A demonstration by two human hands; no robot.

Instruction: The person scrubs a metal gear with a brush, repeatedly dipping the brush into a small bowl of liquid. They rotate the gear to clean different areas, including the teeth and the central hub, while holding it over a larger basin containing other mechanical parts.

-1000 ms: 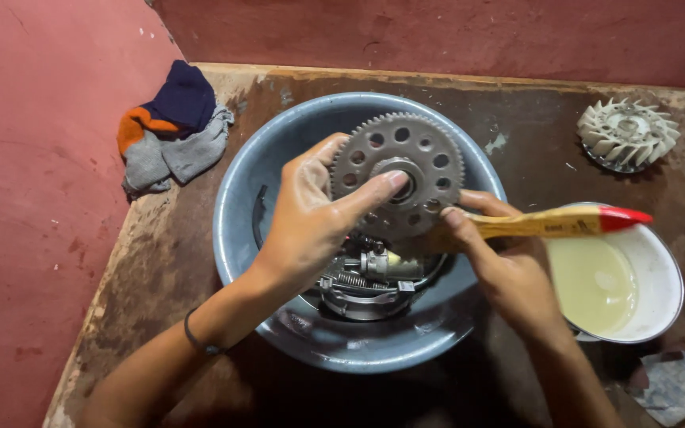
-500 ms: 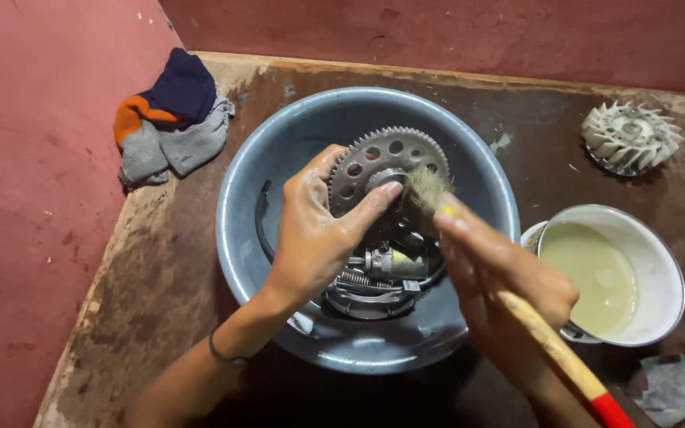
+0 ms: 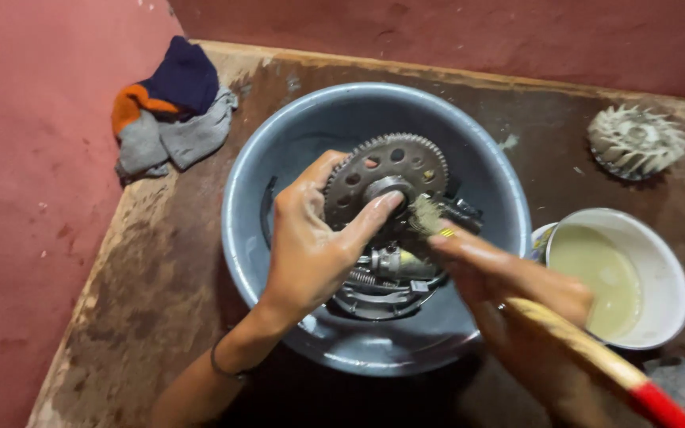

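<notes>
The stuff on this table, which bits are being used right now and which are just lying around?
In use:
- toothed gear wheel, held by the left hand
- brush, in the right hand
- metal basin holding more metal parts

Lying about:
- rag
- finned fan wheel
- white bowl of pale liquid

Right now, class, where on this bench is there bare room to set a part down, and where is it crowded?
Free: the bench left of the basin, below the rag; also between basin and fan. Crowded: inside the basin, where both hands work the gear, and by the bowl.
</notes>
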